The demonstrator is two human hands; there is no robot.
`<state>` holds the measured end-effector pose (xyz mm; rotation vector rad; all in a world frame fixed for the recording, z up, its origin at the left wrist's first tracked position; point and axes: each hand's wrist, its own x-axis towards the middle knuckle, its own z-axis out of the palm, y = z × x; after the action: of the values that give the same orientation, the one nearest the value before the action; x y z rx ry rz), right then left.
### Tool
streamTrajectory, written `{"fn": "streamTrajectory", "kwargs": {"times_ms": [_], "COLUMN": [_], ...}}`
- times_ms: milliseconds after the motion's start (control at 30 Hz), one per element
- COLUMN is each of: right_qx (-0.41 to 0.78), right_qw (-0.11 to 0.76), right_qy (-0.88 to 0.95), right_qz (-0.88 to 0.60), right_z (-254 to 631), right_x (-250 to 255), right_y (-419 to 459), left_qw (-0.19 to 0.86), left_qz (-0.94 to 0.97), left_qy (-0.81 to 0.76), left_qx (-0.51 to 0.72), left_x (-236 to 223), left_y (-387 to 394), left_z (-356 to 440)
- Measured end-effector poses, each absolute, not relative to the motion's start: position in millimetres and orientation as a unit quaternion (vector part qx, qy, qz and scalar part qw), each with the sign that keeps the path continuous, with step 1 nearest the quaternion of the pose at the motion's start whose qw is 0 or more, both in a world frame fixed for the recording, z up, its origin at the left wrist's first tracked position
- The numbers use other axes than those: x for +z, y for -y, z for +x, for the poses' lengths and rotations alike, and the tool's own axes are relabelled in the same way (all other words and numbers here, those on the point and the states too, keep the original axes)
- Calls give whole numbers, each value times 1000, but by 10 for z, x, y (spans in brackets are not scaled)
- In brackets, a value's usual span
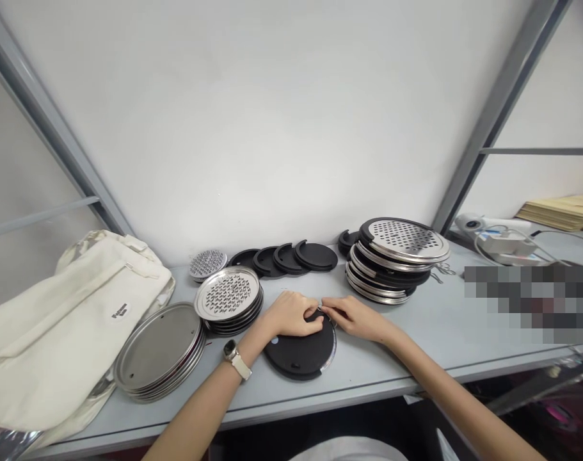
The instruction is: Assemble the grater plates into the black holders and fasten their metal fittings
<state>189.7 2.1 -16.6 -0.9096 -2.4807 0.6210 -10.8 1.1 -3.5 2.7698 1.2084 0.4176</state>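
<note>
Matte-black round disc is laid flat on light-grey tabletop, presumably for support. Its far rim is covered by curled left hand, likely as steadying; firm grip can't be told. Small silvery metal piece there is pinched by right hand.

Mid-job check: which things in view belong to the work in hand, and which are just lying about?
Likely in the work:
- black disc under left hand, right hand at its edge
- perforated metal plates
- plain metal plates
- row of black discs
- tall mixed stack

Probably just lying about:
- cream bag
- yellowish boards
</note>
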Motion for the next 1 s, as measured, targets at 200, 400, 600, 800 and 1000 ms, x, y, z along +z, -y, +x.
{"fn": "streamTrajectory", "kwargs": {"times_ms": [200,400,600,800,1000], "right_qx": [219,231,237,242,247], "right_qw": [217,217,220,218,219], "right_qy": [889,885,881,881,880], "right_qz": [-338,-341,-345,-342,-341], "right_z": [1896,1898,1888,1892,1892], "right_x": [-181,-171,-168,-163,-158], "right_y": [-20,-3,19,23,21], "left_qw": [60,82,93,114,132], "left_qz": [903,915,914,910,904], "left_qy": [-402,-366,-366,-368,-378], "left_qx": [141,145,150,155,149], "left_x": [53,59,52,50,51], "left_y": [30,35,29,28,26], "left_z": [-100,-113,-110,-110,-111]}}
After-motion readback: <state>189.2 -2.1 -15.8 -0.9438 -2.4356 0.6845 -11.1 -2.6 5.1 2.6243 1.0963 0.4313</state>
